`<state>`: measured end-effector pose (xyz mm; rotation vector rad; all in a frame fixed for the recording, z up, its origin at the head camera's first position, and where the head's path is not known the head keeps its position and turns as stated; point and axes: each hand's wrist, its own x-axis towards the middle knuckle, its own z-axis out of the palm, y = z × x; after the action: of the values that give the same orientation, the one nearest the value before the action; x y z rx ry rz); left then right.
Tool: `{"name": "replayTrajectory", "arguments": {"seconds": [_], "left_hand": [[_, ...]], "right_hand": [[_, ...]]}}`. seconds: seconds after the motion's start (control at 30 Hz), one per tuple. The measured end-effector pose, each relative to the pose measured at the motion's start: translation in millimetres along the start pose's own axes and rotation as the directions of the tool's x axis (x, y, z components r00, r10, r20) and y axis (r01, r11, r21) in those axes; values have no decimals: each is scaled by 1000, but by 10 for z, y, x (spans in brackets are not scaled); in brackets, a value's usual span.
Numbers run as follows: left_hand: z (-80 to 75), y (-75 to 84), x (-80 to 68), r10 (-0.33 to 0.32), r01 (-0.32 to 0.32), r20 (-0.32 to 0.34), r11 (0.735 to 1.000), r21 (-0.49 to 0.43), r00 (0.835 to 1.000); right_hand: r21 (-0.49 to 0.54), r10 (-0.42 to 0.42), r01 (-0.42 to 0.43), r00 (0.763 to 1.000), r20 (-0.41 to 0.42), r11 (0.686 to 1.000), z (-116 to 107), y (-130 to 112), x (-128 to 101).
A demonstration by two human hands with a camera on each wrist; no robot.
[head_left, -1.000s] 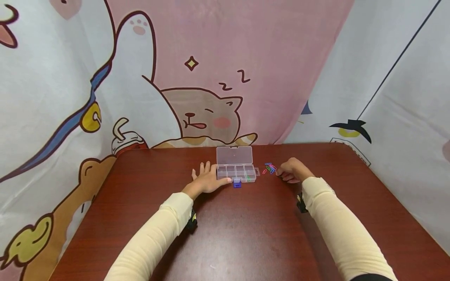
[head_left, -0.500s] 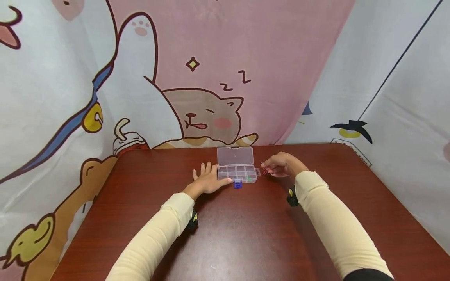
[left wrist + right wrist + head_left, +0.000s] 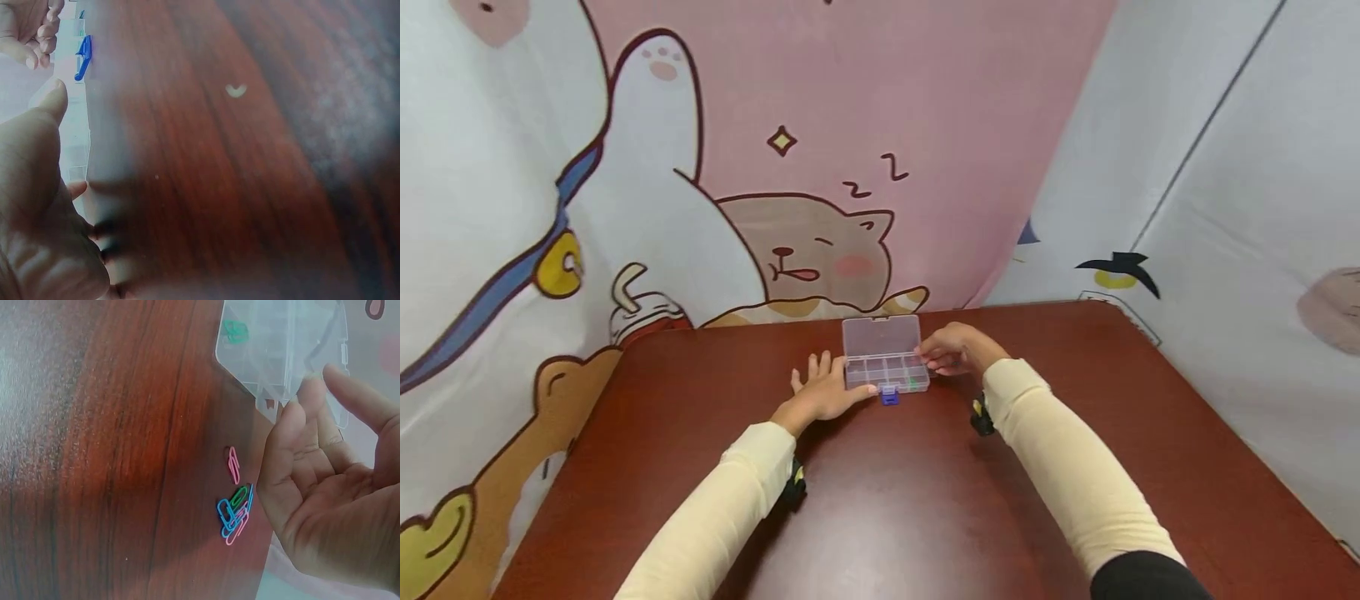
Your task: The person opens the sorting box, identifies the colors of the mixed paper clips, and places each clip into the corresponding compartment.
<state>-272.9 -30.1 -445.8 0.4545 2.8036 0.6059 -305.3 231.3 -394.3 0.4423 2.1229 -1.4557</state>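
Fingers of right hand (image 3: 951, 349) loosely spread, hovering beside clear organizer box (image 3: 883, 361).

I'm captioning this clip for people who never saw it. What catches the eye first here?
First, the clear compartment box with its lid open at the far middle of the dark red table, held between the left hand and the right hand. Next, the small heap of coloured paper clips beside the right hand, and one green clip already in a compartment.

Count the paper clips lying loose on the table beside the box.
About 6, though overlaps may hide some. One pink paper clip lies alone on the table; the pile just below it holds blue, green and pink ones tangled together, beside the right hand.
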Motion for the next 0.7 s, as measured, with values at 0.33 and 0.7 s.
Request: {"name": "replayTrajectory", "arguments": {"seconds": [0.33,0.7], "left_hand": [[-22,-445,-362,-93,91,-17,994,-68,996],[63,49,30,18,-18,6,999,-31,1000]], "right_hand": [[-45,7,-4,998,66,999,537,-61,206],[30,18,-16,998,-52,999,-229,194,4]]}}
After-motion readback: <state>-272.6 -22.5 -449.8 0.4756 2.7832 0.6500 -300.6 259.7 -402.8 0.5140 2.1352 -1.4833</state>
